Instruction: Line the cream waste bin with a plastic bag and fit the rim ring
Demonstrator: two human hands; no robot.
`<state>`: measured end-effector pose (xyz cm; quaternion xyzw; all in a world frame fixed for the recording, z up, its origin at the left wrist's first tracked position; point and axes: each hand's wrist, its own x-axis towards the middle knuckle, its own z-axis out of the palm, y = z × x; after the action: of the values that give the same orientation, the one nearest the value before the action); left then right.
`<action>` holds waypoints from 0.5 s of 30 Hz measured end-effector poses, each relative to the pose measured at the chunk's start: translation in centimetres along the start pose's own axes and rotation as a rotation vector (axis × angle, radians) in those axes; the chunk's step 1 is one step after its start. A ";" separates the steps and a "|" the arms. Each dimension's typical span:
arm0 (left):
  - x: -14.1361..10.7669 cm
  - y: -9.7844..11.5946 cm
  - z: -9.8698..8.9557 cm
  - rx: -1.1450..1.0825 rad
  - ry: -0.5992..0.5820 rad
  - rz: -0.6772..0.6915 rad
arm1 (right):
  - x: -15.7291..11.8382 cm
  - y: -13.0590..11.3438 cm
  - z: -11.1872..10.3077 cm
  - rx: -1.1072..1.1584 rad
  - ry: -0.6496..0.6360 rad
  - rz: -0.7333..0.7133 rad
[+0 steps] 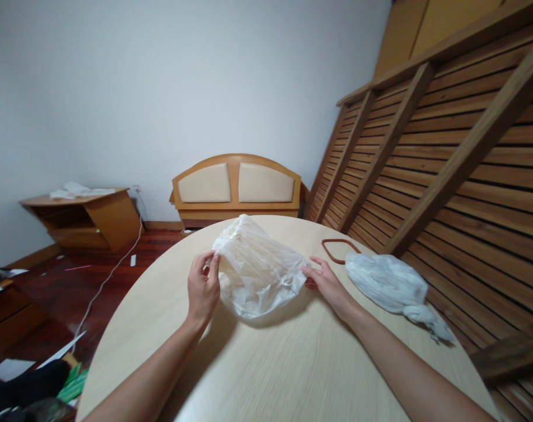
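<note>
A thin, whitish, see-through plastic bag (260,269) is spread between my hands over the round table (266,363). My left hand (203,287) pinches its left edge between thumb and fingers. At the bag's right side, my right hand (328,284) grips the edge with thumb and fingers, some fingertips hidden behind the film. The bag looks crumpled and slack, its lower edge sagging toward me. Whether anything lies inside it I cannot tell.
On the table's right lie a knotted, filled white plastic bag (389,284) and a brown rounded frame-like ring (340,251). A slatted wooden panel (424,152) leans close by on the right. Behind stands a headboard (235,206); a low cabinet (94,220) and a white cable (110,275) are left.
</note>
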<state>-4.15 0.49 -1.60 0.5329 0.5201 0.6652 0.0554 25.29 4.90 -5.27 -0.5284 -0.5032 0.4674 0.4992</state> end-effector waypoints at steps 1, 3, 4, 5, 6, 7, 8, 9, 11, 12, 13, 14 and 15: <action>0.0 -0.1 0.0 -0.003 0.000 -0.003 | 0.0 -0.2 0.0 0.023 -0.002 -0.008; 0.0 -0.1 0.0 -0.008 -0.001 -0.007 | -0.2 -0.6 0.0 0.105 -0.010 -0.036; 0.0 -0.2 0.0 -0.010 -0.003 -0.008 | -0.2 -0.8 0.0 0.156 -0.020 -0.051; 0.0 -0.2 0.1 -0.014 -0.003 -0.010 | -0.3 -1.1 -0.1 0.204 -0.030 -0.066; 0.0 -0.2 0.1 -0.018 -0.004 -0.012 | -0.4 -1.3 -0.1 0.241 -0.036 -0.080; 0.0 -0.2 0.1 -0.021 -0.004 -0.013 | -0.5 -1.5 -0.2 0.261 -0.036 -0.091; 0.0 -0.3 0.1 -0.021 -0.004 -0.014 | -0.5 -1.6 -0.3 0.264 -0.030 -0.100; 0.1 -0.3 0.1 -0.020 -0.002 -0.013 | -0.4 -1.7 -0.4 0.262 -0.020 -0.108; 0.1 -0.4 0.1 -0.013 0.004 -0.011 | -0.3 -1.8 -0.6 0.259 0.004 -0.118; 0.1 -0.5 0.1 -0.011 0.008 -0.013 | -0.2 -1.8 -0.7 0.257 0.012 -0.121; 0.2 -0.6 0.1 -0.010 0.011 -0.016 | -0.2 -1.8 -0.8 0.252 0.018 -0.123; 0.2 -0.7 0.1 -0.009 0.013 -0.021 | -0.2 -1.7 -0.8 0.244 0.022 -0.123; 0.2 -0.8 0.1 -0.009 0.013 -0.027 | -0.2 -1.7 -0.8 0.229 0.021 -0.119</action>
<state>-4.51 1.02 -2.05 0.5210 0.5248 0.6702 0.0632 25.98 4.68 -3.55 -0.4420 -0.4718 0.4858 0.5883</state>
